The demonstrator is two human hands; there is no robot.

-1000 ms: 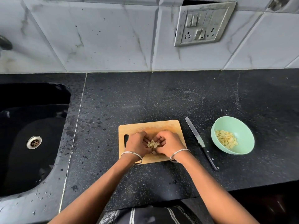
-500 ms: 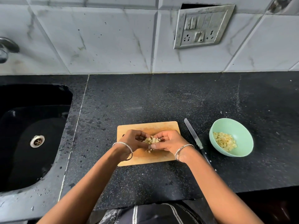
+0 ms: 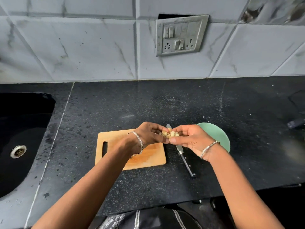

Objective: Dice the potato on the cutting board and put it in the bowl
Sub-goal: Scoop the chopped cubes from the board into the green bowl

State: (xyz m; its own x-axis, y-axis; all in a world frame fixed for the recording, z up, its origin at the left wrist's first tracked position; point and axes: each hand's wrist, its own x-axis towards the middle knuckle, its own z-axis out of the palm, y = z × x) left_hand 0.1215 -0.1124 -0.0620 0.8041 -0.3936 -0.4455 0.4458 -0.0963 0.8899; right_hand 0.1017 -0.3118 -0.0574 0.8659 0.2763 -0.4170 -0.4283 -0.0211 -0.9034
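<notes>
Head view shows the left hand (image 3: 149,134) and right hand (image 3: 191,139) cupped together, holding the potato bits (image 3: 170,134) above the knife (image 3: 186,161), between the cutting board (image 3: 148,156) and the bowl (image 3: 217,135). I think bits could slip through a gap and land on the table (image 3: 165,104).

The diced potato (image 3: 170,134), cupped between the left hand (image 3: 148,134) and the right hand (image 3: 189,138), has been lifted off the cutting board (image 3: 148,156) and carried right. It is now held above the knife (image 3: 184,157), beside the bowl (image 3: 217,134), which is partly covered by the right hand.
</notes>
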